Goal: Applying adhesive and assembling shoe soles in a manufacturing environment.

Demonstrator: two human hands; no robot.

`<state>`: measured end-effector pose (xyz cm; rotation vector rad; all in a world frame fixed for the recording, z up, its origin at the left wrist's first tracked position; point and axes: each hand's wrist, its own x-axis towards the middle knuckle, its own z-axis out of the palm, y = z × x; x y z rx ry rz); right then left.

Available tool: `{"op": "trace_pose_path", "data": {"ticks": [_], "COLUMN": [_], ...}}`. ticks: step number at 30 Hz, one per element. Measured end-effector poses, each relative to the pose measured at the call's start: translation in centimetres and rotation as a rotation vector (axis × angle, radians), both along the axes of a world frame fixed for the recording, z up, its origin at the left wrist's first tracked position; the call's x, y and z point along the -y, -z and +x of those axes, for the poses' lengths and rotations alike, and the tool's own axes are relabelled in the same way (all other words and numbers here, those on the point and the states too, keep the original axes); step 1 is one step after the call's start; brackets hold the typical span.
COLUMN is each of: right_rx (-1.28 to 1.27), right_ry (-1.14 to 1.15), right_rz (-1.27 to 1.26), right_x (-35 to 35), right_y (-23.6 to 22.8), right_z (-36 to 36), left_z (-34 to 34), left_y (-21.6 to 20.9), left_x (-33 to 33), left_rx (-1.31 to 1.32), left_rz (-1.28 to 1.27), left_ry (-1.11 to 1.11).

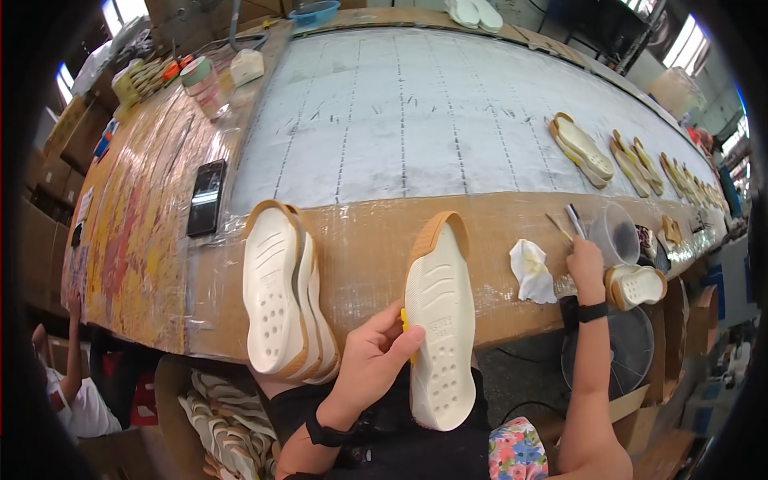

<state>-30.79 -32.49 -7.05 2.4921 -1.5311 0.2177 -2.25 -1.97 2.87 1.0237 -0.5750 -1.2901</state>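
My left hand (376, 352) grips a shoe sole (442, 312) at its side edge, thumb on top. The sole is cream white with a tan band round its upper end, grooves and several small holes; something yellow shows at the edge by my fingers. My right hand (586, 262) reaches to the right part of the table, fingers closed round a slender brush-like tool (574, 218). A thin yellowish stick (558, 226) lies beside it. Left of my left hand, a stack of similar soles (276, 296) rests at the table's front edge.
A crumpled white cloth (532, 272), a clear plastic tub (614, 232) and another sole (637, 286) are near my right hand. A row of soles (632, 164) runs along the right. A phone (207, 198) lies left; a box of soles (228, 416) stands below. Another person (80, 400) sits far left.
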Motion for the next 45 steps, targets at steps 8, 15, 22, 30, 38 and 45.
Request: {"op": "trace_pose_path", "data": {"ticks": [8,15,22,30,38,45], "right_rx": [1.539,1.089,1.007,0.357,-0.014,0.208], "right_ry": [-0.468,-0.948,-1.01,-0.319,0.076,-0.021], "right_rz": [0.54,0.363,0.471,-0.125,0.03,-0.078], "right_x": [-16.5,-19.1,-19.0,-8.8,-2.3,-5.6], "right_y": [-9.2,-9.9,-10.2,-6.5,-0.8,-4.8], "right_z": [11.2,15.1,14.7,6.0,-0.8,0.2], "left_z": [0.5,-0.2,0.1,-0.7,-0.1,0.7], "left_y": [2.2,1.6,2.4,3.6,5.7,6.7], "left_x": [-0.9,-1.2,-1.4,-0.5,0.0,1.9], "left_rx": [-0.074,-0.071,-0.073,-0.489,-0.94,-0.961], "left_rz": [0.009,-0.042,-0.019,0.042,-0.02,-0.014], "left_ry": [-0.047,-0.029,-0.069,-0.285,-0.11,-0.181]}}
